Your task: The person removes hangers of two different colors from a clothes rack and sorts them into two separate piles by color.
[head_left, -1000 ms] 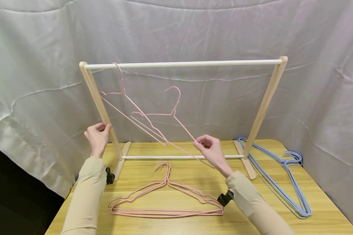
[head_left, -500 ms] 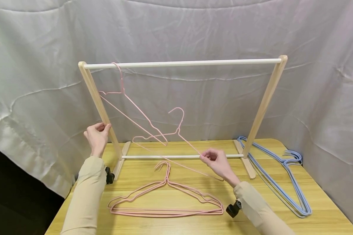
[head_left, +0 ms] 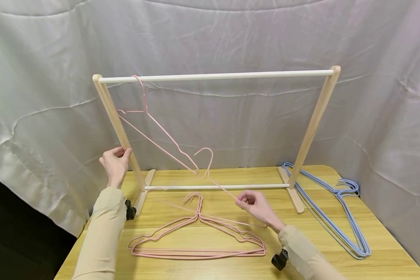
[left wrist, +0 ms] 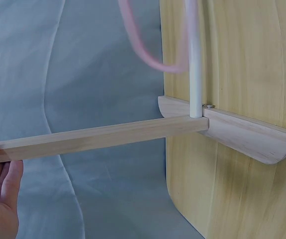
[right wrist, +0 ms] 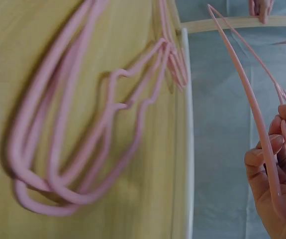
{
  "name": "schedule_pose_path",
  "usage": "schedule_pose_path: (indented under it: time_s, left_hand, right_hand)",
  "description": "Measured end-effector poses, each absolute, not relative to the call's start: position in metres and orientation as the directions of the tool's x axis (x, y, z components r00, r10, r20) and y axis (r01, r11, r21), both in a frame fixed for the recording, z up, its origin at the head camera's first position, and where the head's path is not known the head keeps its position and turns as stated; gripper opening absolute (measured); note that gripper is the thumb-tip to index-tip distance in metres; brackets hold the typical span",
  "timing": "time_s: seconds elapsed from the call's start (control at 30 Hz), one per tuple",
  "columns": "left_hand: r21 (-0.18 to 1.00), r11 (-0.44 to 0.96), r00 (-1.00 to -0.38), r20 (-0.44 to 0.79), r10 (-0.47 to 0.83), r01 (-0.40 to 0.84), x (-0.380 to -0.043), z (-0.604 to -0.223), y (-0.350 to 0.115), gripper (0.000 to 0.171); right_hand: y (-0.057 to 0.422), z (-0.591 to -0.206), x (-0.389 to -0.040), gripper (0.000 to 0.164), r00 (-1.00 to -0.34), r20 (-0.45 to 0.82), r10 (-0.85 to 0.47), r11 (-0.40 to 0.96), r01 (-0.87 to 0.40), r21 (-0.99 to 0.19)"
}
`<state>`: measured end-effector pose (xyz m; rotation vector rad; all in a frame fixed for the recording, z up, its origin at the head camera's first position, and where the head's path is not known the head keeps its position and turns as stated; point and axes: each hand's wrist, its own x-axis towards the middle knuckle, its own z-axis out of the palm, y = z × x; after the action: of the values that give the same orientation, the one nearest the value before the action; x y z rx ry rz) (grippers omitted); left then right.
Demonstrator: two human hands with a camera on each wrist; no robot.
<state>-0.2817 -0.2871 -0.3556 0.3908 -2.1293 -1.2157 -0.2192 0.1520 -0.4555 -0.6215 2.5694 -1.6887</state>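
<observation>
My left hand (head_left: 114,166) pinches the left wooden post (head_left: 113,116) of a small clothes rack between thumb and fingers; the left wrist view shows the fingertips on that post. With thumb and fingertips, my right hand (head_left: 257,207) holds a pink wire hanger (head_left: 211,161) by its right shoulder. This hanger is tilted, its hook up, in front of the rack's lower rod and off the top rod (head_left: 217,75). Another pink hanger (head_left: 144,95) hangs from the top rod near its left end. Several pink hangers (head_left: 182,256) lie stacked on the table below.
Several blue hangers (head_left: 352,223) lie stacked on the wooden table (head_left: 381,252) at the right, partly behind the rack's right post (head_left: 313,126). A white lower rod (head_left: 182,187) joins the rack's feet. Grey curtain (head_left: 231,42) surrounds the back and sides.
My right hand has lowered the pink hanger, first down and to the right, then further down toward the stack. My left hand has stayed on the post.
</observation>
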Motion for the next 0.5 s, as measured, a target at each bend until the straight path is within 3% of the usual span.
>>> schedule_pose_path:
  time_s: [0.5]
  left_hand:
    - [0.838,0.541,-0.742,0.405,-0.534,0.068,-0.281,-0.356,-0.287,0.032]
  right_hand:
    - [0.145,-0.482,-0.207,0.011,-0.85,0.177,-0.497,0.292,-0.356,-0.888]
